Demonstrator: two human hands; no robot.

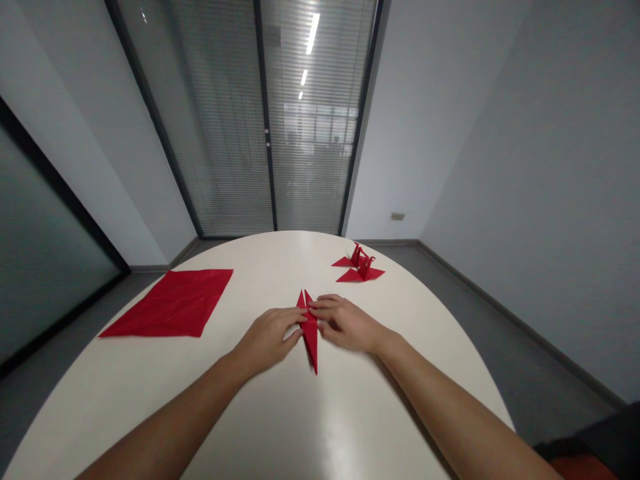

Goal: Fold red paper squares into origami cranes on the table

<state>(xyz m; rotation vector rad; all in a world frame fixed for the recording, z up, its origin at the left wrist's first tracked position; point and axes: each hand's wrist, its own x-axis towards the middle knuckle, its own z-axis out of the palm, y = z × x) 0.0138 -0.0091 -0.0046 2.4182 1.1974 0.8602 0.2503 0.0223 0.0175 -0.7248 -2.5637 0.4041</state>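
Observation:
A piece of folded red origami paper lies near the middle of the white table, long and narrow like a kite. Its far end splits into two points and its near end tapers to one tip. My left hand grips its left edge, fingertips on top and thumb at the side. From the right, my right hand holds it too, fingers laid over the upper part and thumb bent at the edge. The fingers hide part of the folds.
Two red paper cranes, a nearer one and a farther one, stand at the back right of the round white table. Flat red paper lies at the left. Behind the table are glass panels with blinds.

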